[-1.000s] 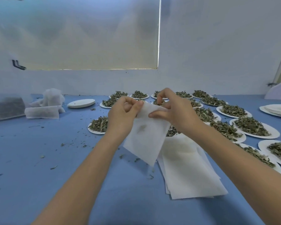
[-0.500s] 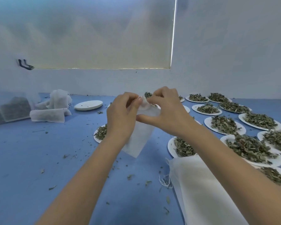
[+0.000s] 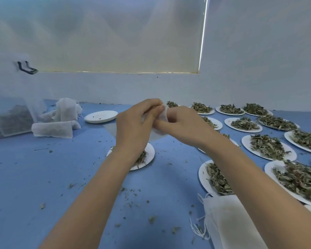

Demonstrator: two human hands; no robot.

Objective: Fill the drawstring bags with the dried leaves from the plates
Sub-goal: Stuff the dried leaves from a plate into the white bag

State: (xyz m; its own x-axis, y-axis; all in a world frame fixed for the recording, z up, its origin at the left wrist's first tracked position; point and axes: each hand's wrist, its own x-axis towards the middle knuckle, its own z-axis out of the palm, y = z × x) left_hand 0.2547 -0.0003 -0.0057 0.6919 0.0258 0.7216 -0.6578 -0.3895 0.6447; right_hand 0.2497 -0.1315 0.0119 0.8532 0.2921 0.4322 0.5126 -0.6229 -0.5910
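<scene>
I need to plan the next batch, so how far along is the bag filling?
Early on. Done: a few filled bags lie by the emptied plates. In hand: the left hand and right hand both grip one empty bag. Left: many plates of leaves and the unused bags.

Filled bags (image 3: 52, 129) far left; leaf plates (image 3: 267, 147) right; empty bags (image 3: 230, 225) near right.

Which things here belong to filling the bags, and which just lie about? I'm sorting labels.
Belong to the job:
- left hand and right hand, both pinching the white bag
- plate of dried leaves beneath them
- stack of flat bags

Just lying about:
- stacked bare plates
- filled bags
- clear container
</scene>
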